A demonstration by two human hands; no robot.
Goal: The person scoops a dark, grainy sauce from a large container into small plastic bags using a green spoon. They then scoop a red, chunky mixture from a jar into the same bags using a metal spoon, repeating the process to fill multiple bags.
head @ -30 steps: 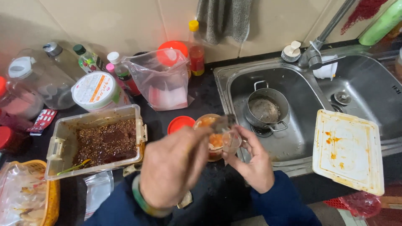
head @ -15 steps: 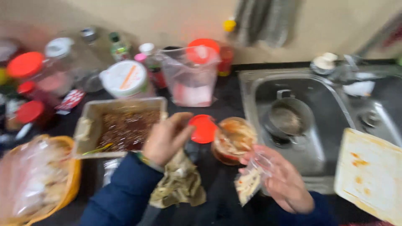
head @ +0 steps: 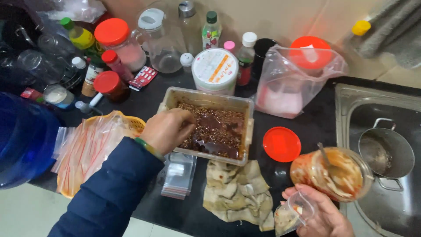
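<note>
My left hand (head: 167, 128) reaches into a clear rectangular container (head: 212, 98) of dark chili oil with flakes; its fingers are closed at the near left corner, and what they pinch is hidden. My right hand (head: 322, 214) at the bottom right holds a small clear plastic bag (head: 293, 214) with some food in it. Just above that hand stands a glass jar (head: 332, 174) of orange pickled food with a utensil stuck in it. A red lid (head: 281, 144) lies between jar and container. A crumpled stained cloth (head: 237, 193) lies in front of the container.
A stack of small zip bags (head: 179, 177) lies near the cloth. An orange basket (head: 131, 124) holds bagged items at left. Bottles, jars and a white tub (head: 215, 69) crowd the back. A bag with a red-lidded jar (head: 298, 81) stands right. The sink (head: 351, 100) holds a pot (head: 387, 151).
The view has swung left and closer. My left hand moved from near the red lid into the chili oil container. My right hand still holds the small bag, now lower.
</note>
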